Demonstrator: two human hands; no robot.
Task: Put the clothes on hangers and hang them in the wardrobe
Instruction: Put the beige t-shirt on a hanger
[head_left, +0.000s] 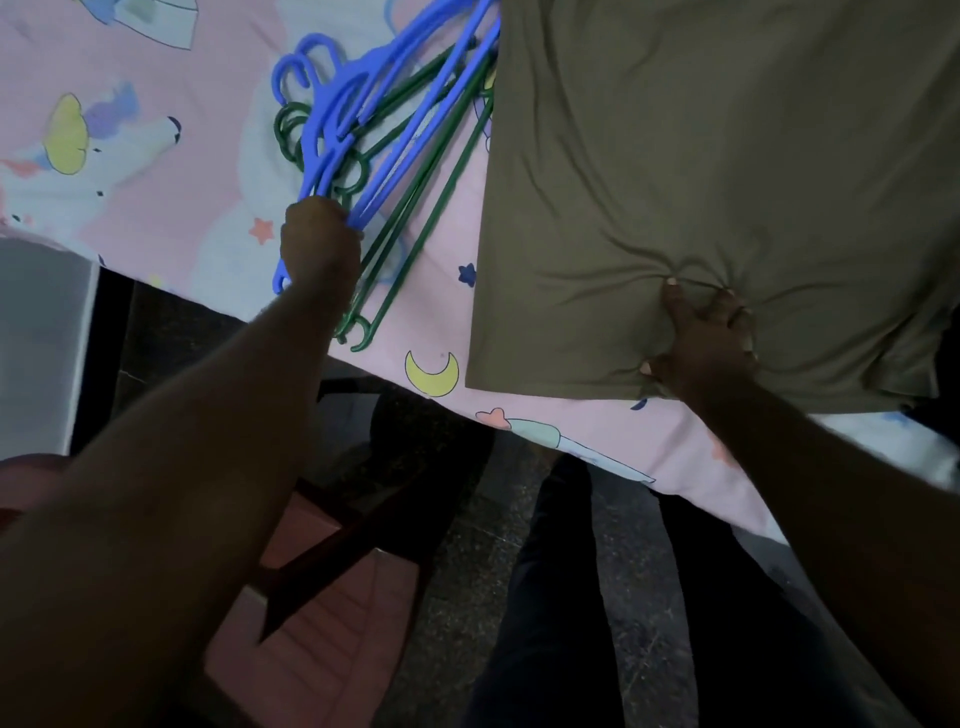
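Step in hand, as judged: picking a hanger while keeping hold of the garment, ahead of threading the two together. Left hand (319, 244) reaches over the bed edge with fingers curled around the blue hangers (363, 130), gripping them at the near end of the bundle; exact finger placement hidden behind the knuckles. Green hangers (415, 208) lie mixed in with and under the blue ones, hooks overlapping. Right hand (706, 343) bunches the olive garment (727, 156) near its lower hem, fingers pinching a fold so creases radiate from the grip. Garment lies spread flat on the pink patterned bed sheet (156, 208), its left edge covering the far ends of the hangers. Next move likely calls for freeing one blue hanger from the tangle, then finding the neck opening, which is out of view. No brand, label or legible writing visible; sheet print shows moons, stars and cartoon figures only. Wardrobe not in view.
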